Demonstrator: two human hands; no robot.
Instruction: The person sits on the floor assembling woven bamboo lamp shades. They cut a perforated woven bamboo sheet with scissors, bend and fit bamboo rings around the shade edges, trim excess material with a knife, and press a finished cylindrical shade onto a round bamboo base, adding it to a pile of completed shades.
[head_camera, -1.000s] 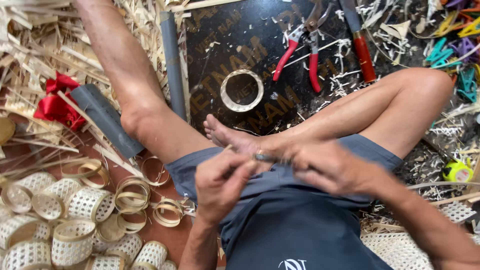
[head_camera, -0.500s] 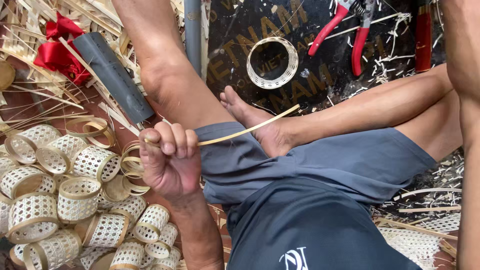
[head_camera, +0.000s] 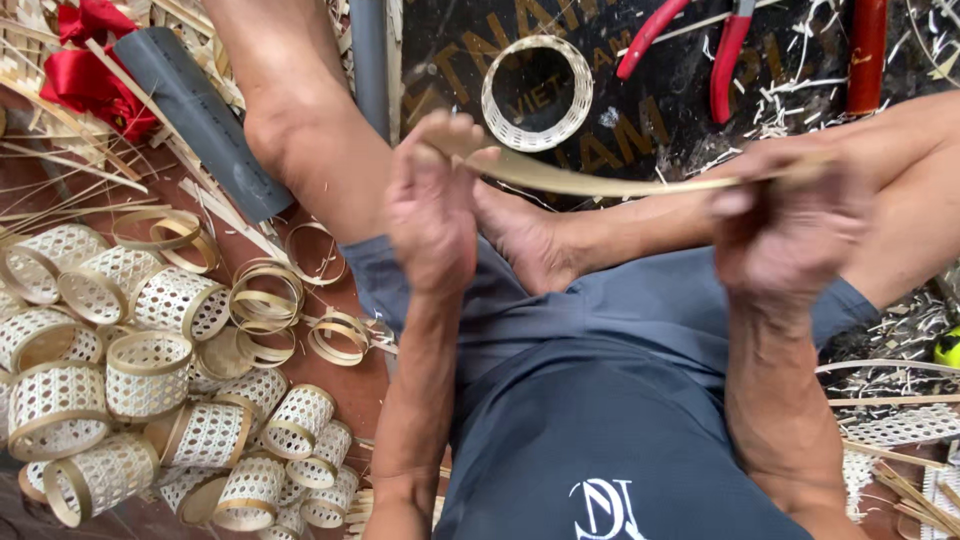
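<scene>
Bamboo strip (head_camera: 610, 182) stretches between our two hands, held level above our crossed legs. Our left hand (head_camera: 432, 205) is raised with the knuckles toward us, fingers curled tight around the strip's left end. Our right hand (head_camera: 785, 225) pinches the other end, fist closed, forearm rising straight from below. Behind the strip, a woven ring (head_camera: 537, 93) lies on the dark mat (head_camera: 640, 130) near red-handled pliers (head_camera: 700, 45). Finished woven cylinders (head_camera: 150, 375) crowd the floor (head_camera: 355, 390) at our left, beside a grey pipe (head_camera: 200, 120).
</scene>
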